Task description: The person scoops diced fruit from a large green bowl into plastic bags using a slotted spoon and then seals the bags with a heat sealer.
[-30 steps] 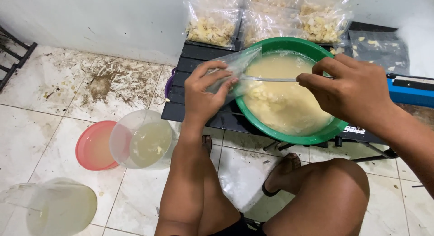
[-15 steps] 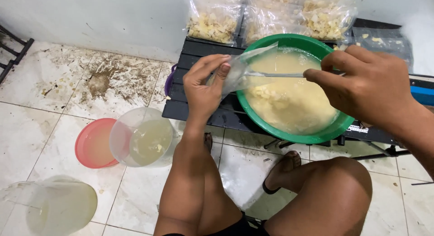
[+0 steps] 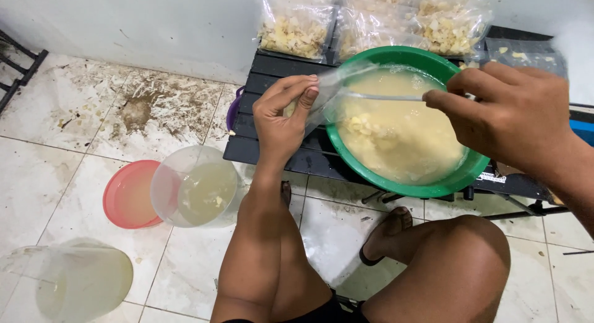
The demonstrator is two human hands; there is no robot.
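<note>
A green basin [image 3: 458, 177] full of pale yellow liquid with soft chunks stands on a low black slatted table [image 3: 266, 143]. My left hand [image 3: 281, 116] pinches one edge of a clear plastic bag [image 3: 337, 97] held over the basin's left rim. Across from it, my right hand [image 3: 504, 116] grips the bag's other edge, stretching its mouth flat above the liquid. Some chunks lie in the bag's lower part, near the basin's surface.
Several filled clear bags of yellow pieces [image 3: 297, 29] lean on the wall behind the basin. On the stained tile floor stand a clear tub of cloudy liquid [image 3: 198, 187], a pink lid [image 3: 127, 196] and another clear tub [image 3: 74, 283]. My knee [image 3: 458, 261] and foot [image 3: 387, 233] are below the table.
Both hands have drawn further apart, pulling the bag's mouth wider and flatter over the basin. The bag has dipped lower toward the liquid.
</note>
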